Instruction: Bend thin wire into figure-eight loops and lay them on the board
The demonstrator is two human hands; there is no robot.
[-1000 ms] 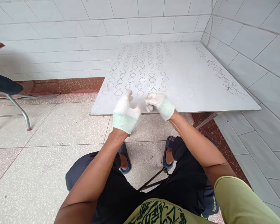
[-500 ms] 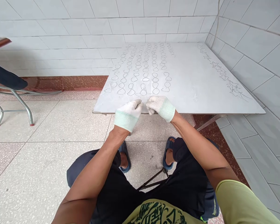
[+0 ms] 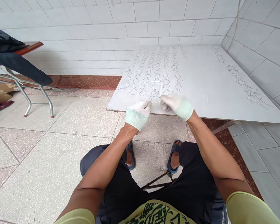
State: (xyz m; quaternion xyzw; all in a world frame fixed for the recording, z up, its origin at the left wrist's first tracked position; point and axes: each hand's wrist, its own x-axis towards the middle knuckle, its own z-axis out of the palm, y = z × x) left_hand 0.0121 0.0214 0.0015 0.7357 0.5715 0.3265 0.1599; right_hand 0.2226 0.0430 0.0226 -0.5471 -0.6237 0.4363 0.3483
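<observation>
Both of my hands wear white knit gloves with pale green cuffs, at the near edge of a white board (image 3: 200, 99). My left hand (image 3: 140, 111) is closed in a pinch on a thin wire (image 3: 150, 98), whose bent end sticks up past the fingertips. A little to its right, my right hand (image 3: 175, 105) is closed too, its fingers curled and slightly blurred; what they grip, if anything, is hidden. Just beyond the hands lie figure-eight wire shapes (image 3: 154, 90), set out in several long columns. Star-shaped wire pieces (image 3: 235, 73) form a line along the board's right side.
Tiled walls (image 3: 147, 29) border the board behind and on the right. To the left stands a metal-legged folding table (image 3: 29, 102) with dark clothing (image 3: 21, 67) over it and cardboard (image 3: 1, 91) beneath. A dark folding stand (image 3: 157, 180) is between my feet.
The view has turned left, so the board appears farther right and more of the folding table shows. My hands have moved apart, the right one drawing away from the left.
</observation>
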